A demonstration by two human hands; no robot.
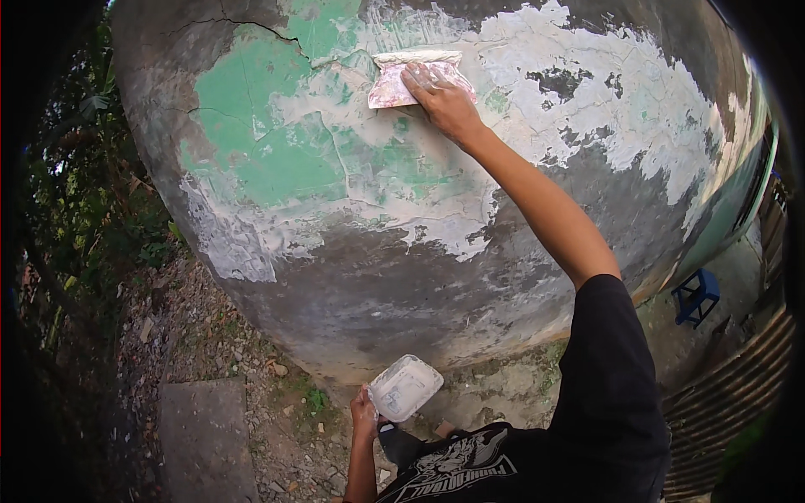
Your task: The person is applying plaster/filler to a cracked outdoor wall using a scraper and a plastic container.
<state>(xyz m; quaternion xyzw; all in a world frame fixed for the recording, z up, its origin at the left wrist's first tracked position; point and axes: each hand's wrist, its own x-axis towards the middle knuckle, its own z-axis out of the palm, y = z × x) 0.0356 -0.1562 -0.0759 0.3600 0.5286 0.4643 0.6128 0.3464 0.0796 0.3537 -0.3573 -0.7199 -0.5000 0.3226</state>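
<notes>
My right hand [439, 94] is raised high against the wall [360, 302], its fingers closed on a wide putty spreader [388, 89], pink and white with smears. A thick line of white putty [428, 57] runs along the spreader's upper edge, which lies at the wall's surface. White paste marks the fingertips. Low down, close to my body, my left hand [363, 412] grips the side of a shallow white tray [426, 369] that has whitish residue in it. Part of the left fingers is hidden by the tray.
Green paint [243, 117], white putty patches and bare grey cement cover the wall, with a crack [268, 30] at upper left. Rubble and a flat slab [205, 436] lie at lower left. A blue stool [696, 298] and corrugated sheets [738, 377] are at right; plants grow far left.
</notes>
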